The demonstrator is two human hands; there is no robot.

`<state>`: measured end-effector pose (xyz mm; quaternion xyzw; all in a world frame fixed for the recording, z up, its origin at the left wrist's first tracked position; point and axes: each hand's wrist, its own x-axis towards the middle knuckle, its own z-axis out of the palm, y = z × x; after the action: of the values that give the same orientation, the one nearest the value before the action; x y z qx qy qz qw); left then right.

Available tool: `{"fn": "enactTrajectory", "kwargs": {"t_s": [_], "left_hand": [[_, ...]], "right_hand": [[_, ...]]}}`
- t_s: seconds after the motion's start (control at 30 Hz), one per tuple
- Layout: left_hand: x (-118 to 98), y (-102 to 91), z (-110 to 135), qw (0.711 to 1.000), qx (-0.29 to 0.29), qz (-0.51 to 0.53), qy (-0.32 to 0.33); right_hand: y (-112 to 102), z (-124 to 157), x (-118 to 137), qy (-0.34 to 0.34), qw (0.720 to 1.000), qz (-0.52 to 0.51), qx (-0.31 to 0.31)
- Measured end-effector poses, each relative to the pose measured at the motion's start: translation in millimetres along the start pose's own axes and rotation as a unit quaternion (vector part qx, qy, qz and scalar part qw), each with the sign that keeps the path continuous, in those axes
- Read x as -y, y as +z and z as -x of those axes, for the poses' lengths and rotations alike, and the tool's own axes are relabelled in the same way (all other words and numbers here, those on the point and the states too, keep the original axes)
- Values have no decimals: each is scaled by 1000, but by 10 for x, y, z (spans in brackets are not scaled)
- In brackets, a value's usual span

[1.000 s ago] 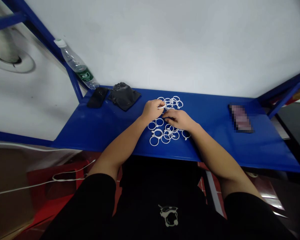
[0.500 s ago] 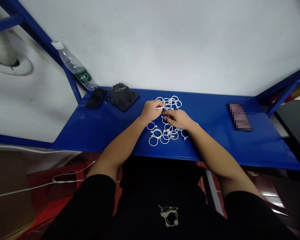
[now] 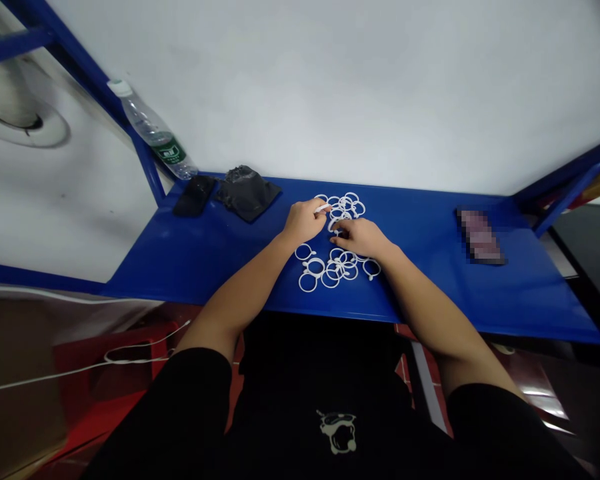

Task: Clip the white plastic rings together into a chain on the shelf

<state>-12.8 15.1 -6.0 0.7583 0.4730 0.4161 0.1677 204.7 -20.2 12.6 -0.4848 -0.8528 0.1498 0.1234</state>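
Pinched between the thumb and fingers of my left hand (image 3: 305, 221) is a white ring (image 3: 322, 208), seen nearly edge-on. My right hand (image 3: 359, 237) is just to the right of it, its bent fingertips gripping another white ring (image 3: 332, 225), partly hidden by the fingers. Several thin white rings with small knobs, like curtain rings, lie around both hands on the blue table. One far pile (image 3: 350, 201) is beyond the fingertips. Nearer my body is a second, overlapping group (image 3: 331, 275), with a lone ring (image 3: 303, 252) at its left.
A black phone (image 3: 194, 196) and a dark drawstring pouch (image 3: 249, 193) lie at the table's back left, beside a leaning plastic bottle (image 3: 155, 137). Another phone (image 3: 480, 235), blurred out, lies at the right. Blue frame bars (image 3: 575, 190) rise at the table's ends.
My right hand has closed on a ring and shifted it slightly away from my body. The ring in my left hand has tilted upward and risen a little.
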Motion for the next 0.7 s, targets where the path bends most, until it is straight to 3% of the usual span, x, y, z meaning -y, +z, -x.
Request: {"fn": "enactTrajectory", "kwargs": {"t_s": [0.17,0.4,0.7], "left_hand": [[-9,-4,17,999,7,25,-22],[22,14,8,1000,-1,27,-6],[-25,-8,14,999,15,41,6]], "right_hand": [[-22,21,5,-7,1000,-3,-20],[-28,19,-37,6,997,-51,-62],[-33,8,-76,-9,994,-86,-68]]}}
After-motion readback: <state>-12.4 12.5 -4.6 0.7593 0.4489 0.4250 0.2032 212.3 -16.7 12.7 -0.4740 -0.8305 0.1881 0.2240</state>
